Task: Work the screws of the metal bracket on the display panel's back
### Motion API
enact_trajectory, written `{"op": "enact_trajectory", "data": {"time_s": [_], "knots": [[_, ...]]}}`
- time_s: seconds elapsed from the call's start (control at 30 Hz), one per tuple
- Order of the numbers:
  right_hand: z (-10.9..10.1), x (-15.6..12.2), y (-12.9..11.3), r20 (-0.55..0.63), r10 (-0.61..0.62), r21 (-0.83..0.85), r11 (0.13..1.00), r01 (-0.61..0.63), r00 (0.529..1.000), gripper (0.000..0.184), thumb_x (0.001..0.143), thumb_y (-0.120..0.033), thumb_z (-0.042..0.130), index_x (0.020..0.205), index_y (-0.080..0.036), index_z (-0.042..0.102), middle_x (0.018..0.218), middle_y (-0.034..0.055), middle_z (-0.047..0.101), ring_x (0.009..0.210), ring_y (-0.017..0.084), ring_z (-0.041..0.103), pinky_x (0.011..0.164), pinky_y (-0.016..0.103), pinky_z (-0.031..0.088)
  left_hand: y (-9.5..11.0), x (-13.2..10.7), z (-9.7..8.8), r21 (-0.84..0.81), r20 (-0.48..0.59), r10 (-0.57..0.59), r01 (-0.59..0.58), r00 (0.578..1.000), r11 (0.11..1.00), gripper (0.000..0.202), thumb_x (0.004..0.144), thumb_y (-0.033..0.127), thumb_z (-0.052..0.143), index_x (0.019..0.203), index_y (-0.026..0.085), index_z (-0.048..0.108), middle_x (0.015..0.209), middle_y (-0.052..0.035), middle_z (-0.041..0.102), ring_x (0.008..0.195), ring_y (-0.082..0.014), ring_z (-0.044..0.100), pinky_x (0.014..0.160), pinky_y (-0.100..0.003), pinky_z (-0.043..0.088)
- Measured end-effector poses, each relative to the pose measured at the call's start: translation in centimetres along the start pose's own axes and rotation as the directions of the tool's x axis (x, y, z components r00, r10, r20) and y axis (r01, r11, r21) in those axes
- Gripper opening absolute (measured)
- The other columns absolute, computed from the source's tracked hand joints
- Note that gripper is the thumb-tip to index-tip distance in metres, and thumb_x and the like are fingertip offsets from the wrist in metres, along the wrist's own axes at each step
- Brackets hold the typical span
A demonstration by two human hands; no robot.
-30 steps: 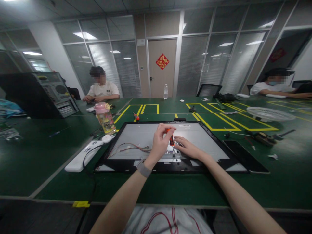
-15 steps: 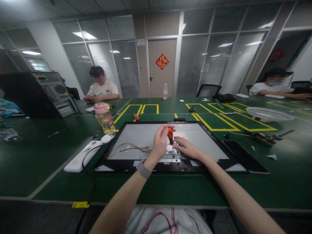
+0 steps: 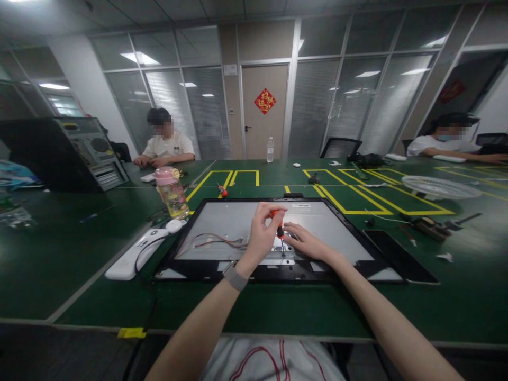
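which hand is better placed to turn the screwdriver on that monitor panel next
Left. The left hand grips the orange screwdriver upright, tip down on the monitor panel. The right hand lies open on the panel beside the tip, so it looks better suited to steadying.

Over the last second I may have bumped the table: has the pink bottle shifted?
No. The pink bottle stands where it did, off the far-left corner of the monitor panel.

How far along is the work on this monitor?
Done: the monitor lies face down, metal back and wires exposed. In hand: the left hand holds the screwdriver upright near the lower edge, right hand beside its tip. Left: remaining screws are too small to tell.
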State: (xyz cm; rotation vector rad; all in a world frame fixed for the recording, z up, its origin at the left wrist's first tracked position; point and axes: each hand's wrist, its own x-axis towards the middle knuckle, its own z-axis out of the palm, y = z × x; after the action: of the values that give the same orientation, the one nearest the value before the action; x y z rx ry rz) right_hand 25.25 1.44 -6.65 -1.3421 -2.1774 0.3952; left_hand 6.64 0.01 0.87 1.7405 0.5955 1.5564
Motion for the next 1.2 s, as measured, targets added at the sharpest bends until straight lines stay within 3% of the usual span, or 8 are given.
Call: {"op": "enact_trajectory", "data": {"time_s": [0.13,0.37,0.53,0.7,0.87,1.03,1.2], "knots": [[0.11,0.01,0.27,0.010,0.023,-0.005,1.000,-0.023,1.000,0.051,0.088,-0.055,0.042,0.121,-0.019,0.059,0.136,0.0136,0.049,0.130,0.031,0.040,0.109,0.049,0.029,-0.12,0.01,0.03,-0.127,0.019,-0.070,0.071,0.997,0.989,0.022,0.092,0.027,0.042,0.100,0.017,0.060,0.087,-0.0037,0.060,0.083,-0.0140,0.058,0.078,-0.026,0.046],[-0.09,-0.03,-0.02,0.020,0.000,0.003,1.000,0.000,1.000,0.049,0.089,-0.053,0.042,0.121,-0.020,0.058,0.137,0.0121,0.049,0.130,0.031,0.040,0.109,0.050,0.029,-0.05,0.06,0.14,-0.001,-0.003,0.019,-0.019,1.000,1.000,0.013,0.085,0.029,0.057,0.085,0.018,0.065,0.090,-0.0043,0.057,0.085,-0.0146,0.055,0.076,-0.025,0.044],[-0.24,-0.03,-0.30,0.023,-0.017,0.010,1.000,0.017,1.000,0.045,0.090,-0.051,0.042,0.121,-0.022,0.058,0.134,0.0100,0.052,0.128,0.030,0.043,0.107,0.049,0.031,0.16,-0.01,0.02,-0.112,0.063,-0.041,0.048,0.997,0.993,0.023,0.092,0.026,0.041,0.096,0.019,0.063,0.088,-0.0043,0.062,0.085,-0.0145,0.059,0.079,-0.026,0.045],[0.00,0.01,0.06,0.022,-0.002,-0.006,1.000,0.002,1.000,0.048,0.089,-0.053,0.041,0.120,-0.020,0.058,0.138,0.0116,0.048,0.131,0.030,0.040,0.109,0.049,0.029,0.16,-0.01,-0.01,-0.001,0.000,0.035,-0.035,0.999,0.999,0.014,0.085,0.027,0.057,0.083,0.018,0.067,0.088,-0.0039,0.056,0.084,-0.0143,0.055,0.076,-0.024,0.044],[0.11,0.00,0.26,0.029,0.023,-0.026,0.999,-0.022,0.999,0.052,0.089,-0.055,0.039,0.121,-0.017,0.057,0.138,0.0142,0.048,0.132,0.030,0.038,0.110,0.047,0.028,-0.08,0.00,0.03,-0.068,0.018,-0.035,0.036,0.999,0.997,0.025,0.093,0.028,0.042,0.098,0.019,0.064,0.089,-0.0047,0.059,0.085,-0.0145,0.057,0.078,-0.026,0.044],[0.00,-0.04,0.03,0.005,-0.005,-0.002,1.000,0.005,1.000,0.048,0.089,-0.053,0.041,0.120,-0.020,0.058,0.137,0.0121,0.049,0.130,0.030,0.041,0.109,0.050,0.029,0.17,-0.03,-0.02,0.024,-0.021,0.028,-0.028,0.999,0.999,0.013,0.084,0.027,0.058,0.085,0.018,0.068,0.090,-0.0045,0.055,0.084,-0.0146,0.054,0.078,-0.025,0.044],[0.01,-0.04,-0.09,0.011,0.015,-0.018,1.000,-0.015,1.000,0.051,0.089,-0.054,0.040,0.120,-0.018,0.059,0.135,0.0140,0.050,0.130,0.030,0.041,0.109,0.048,0.029,0.18,-0.01,0.01,-0.065,-0.004,-0.059,0.058,0.998,0.996,0.022,0.091,0.028,0.045,0.097,0.018,0.064,0.090,-0.0047,0.059,0.083,-0.0139,0.057,0.076,-0.025,0.046]]}}
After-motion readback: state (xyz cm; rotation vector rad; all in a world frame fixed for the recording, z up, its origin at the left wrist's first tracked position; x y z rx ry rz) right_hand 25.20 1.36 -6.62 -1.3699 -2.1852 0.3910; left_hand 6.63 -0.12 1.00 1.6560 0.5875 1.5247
